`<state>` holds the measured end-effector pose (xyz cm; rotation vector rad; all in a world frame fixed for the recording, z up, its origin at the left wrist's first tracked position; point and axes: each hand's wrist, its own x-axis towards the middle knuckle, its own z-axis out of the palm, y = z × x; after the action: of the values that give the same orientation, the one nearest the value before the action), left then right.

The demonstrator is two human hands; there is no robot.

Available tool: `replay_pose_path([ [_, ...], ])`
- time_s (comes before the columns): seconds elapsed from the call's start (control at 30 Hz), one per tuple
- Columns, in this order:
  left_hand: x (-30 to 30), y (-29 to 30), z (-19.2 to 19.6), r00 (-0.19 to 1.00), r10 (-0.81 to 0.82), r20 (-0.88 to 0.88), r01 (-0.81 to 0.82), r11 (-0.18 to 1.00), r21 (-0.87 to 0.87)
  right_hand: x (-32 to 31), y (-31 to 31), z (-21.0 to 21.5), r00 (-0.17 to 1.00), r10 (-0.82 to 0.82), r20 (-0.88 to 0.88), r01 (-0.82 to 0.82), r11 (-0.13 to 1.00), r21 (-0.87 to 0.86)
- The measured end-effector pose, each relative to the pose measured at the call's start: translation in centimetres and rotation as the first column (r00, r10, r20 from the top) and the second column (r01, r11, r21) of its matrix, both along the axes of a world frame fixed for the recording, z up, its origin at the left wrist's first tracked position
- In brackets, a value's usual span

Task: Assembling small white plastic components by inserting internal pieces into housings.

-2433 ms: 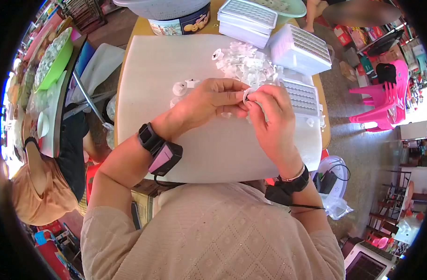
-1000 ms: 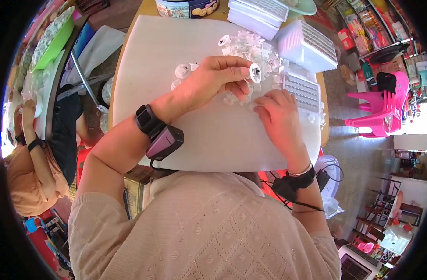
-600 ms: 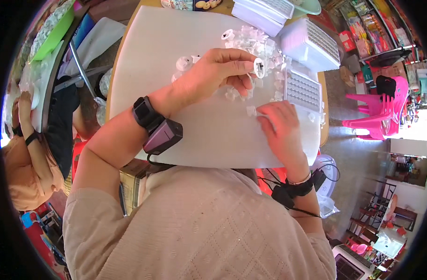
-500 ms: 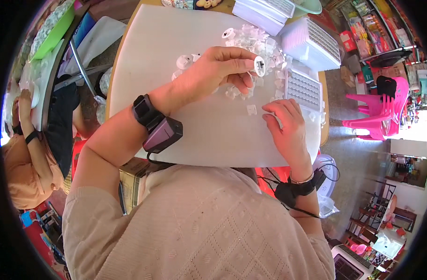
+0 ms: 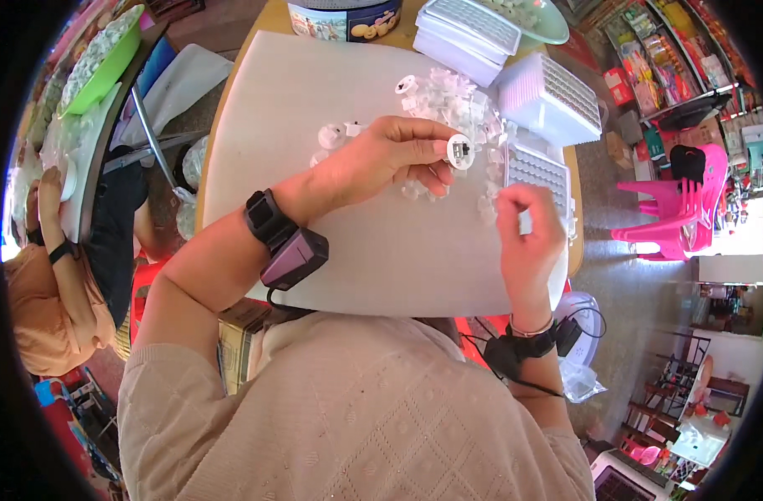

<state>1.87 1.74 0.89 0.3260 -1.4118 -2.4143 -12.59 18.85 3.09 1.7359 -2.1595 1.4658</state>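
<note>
Pinching a white round piece (image 5: pixel 461 152) between the thumb and fingers of the left hand (image 5: pixel 388 160), holding it above the white sheet (image 5: pixel 356 267) on the desk (image 5: pixel 274 22) and showing its slotted, dark-centred face. Curling the remaining fingers of that hand loosely below. Bending the fingers of the right hand (image 5: pixel 533 235) too, holding thumb and forefinger close together just beside the ribbed tray (image 5: pixel 538 169), but not being able to tell whether pinching anything small. Having a heap of small white parts (image 5: pixel 452 100) lying just beyond the left hand, and a few round white parts (image 5: pixel 330 136) lying just to its left. Seeing stacked white trays (image 5: pixel 557 100) standing toward the far right and a patterned tin (image 5: pixel 323 23) standing at the far edge. Wearing a black strap (image 5: pixel 269 219) on the left wrist.
</note>
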Motion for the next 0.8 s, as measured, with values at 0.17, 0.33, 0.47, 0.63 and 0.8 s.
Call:
replay_pose_path([
  [0.17,0.2,0.4,0.0,0.991,-0.027,0.129,0.056,0.973,-0.226,0.6,-1.9,1.1,0.977,0.045,-0.209,-0.068,0.992,-0.104],
  [0.33,0.4,0.5,0.9,0.986,-0.055,0.155,0.089,0.971,-0.222,0.8,-2.4,0.7,0.936,0.065,-0.345,-0.115,0.985,-0.127],
  [0.47,0.4,0.8,1.8,0.981,-0.028,0.190,0.086,0.948,-0.306,0.8,-2.5,0.8,0.927,0.066,-0.370,-0.115,0.987,-0.112],
  [0.63,0.1,0.7,1.2,0.995,-0.027,0.099,0.060,0.935,-0.349,0.6,-2.6,0.6,0.971,0.105,-0.213,-0.125,0.989,-0.083],
  [0.8,-0.3,0.8,0.7,0.999,-0.004,0.032,0.014,0.939,-0.344,1.0,-2.5,0.8,0.844,0.011,0.536,-0.091,0.988,0.123],
])
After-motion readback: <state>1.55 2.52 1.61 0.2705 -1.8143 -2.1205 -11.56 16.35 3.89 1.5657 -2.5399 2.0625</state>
